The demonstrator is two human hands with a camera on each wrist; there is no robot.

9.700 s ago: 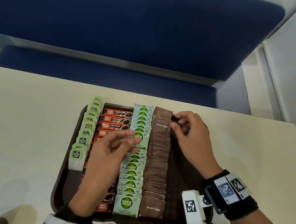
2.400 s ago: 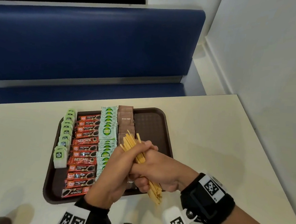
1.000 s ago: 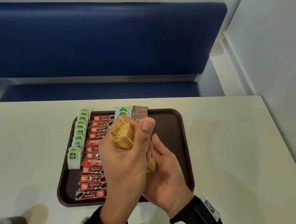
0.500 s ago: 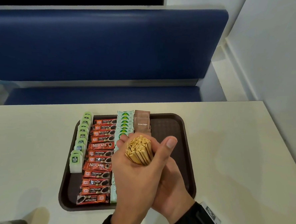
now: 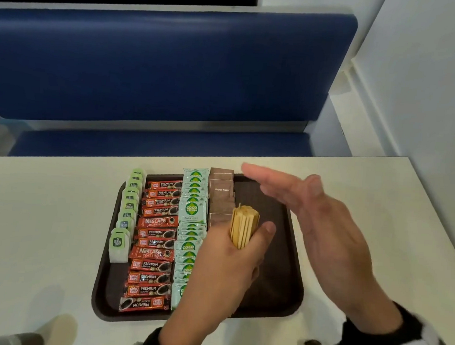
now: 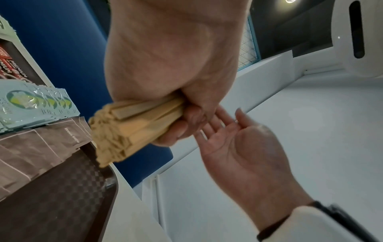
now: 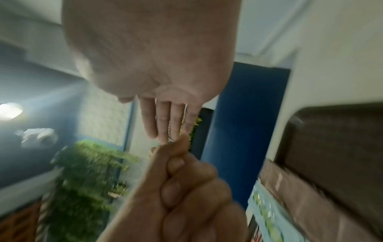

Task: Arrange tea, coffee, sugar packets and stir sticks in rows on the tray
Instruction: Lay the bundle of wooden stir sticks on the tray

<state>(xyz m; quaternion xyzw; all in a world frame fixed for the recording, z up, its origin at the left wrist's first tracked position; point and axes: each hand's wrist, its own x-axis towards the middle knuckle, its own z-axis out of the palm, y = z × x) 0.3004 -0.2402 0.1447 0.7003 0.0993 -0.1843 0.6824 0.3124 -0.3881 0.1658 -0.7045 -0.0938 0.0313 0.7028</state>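
Observation:
A brown tray (image 5: 292,291) lies on the pale table. It holds four rows: green tea bags (image 5: 124,227), red coffee sticks (image 5: 154,244), pale green Coco sugar packets (image 5: 193,213) and brown sugar packets (image 5: 221,196). My left hand (image 5: 229,263) grips a bundle of wooden stir sticks (image 5: 243,228) upright over the tray's middle; the bundle (image 6: 132,124) fills the left wrist view. My right hand (image 5: 317,217) hovers flat and open above the tray's right side, holding nothing. The lower brown packets are hidden behind my left hand.
The tray's right strip (image 5: 267,289) is bare brown surface. A blue bench (image 5: 160,69) runs behind the table, and a white wall (image 5: 426,78) stands on the right. The table edge (image 5: 431,211) is near the tray's right.
My right hand has let go of the stir stick bundle and drawn away to the right, opening flat. The left hand alone now holds the bundle, lowered and more upright.

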